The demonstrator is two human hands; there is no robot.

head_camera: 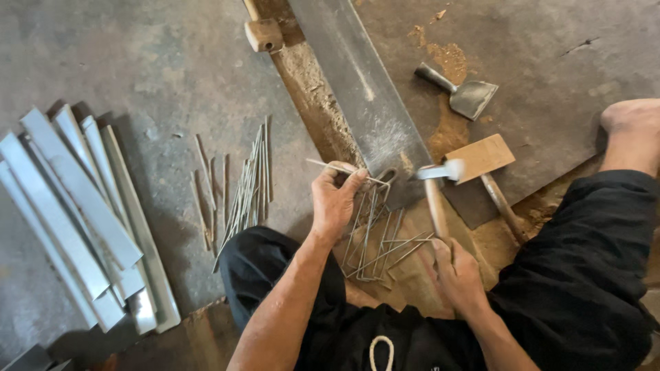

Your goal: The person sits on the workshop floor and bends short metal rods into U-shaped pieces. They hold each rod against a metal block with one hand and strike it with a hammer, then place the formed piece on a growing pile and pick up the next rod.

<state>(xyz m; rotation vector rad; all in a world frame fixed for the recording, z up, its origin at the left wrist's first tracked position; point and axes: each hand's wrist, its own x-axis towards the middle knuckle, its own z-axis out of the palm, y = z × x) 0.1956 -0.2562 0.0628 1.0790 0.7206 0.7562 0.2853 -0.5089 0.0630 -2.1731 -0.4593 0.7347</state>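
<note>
My left hand (335, 199) pinches a thin metal rod (330, 166) and holds it against the near end of a long steel plate (364, 89) lying on the floor. In my right hand (457, 275) is the wooden handle of a hammer (437, 180), its metal head raised just right of the rod's bent end. Below my left hand lies a pile of several bent wire pieces (378, 244). I sit on the floor with my legs in black trousers on both sides.
Straight metal rods (244, 185) lie in a loose bundle to the left. Further left are several flat metal strips (82, 213). A chisel (464, 93), a wooden block with a handle (485, 161) and my bare foot (632, 127) are at right.
</note>
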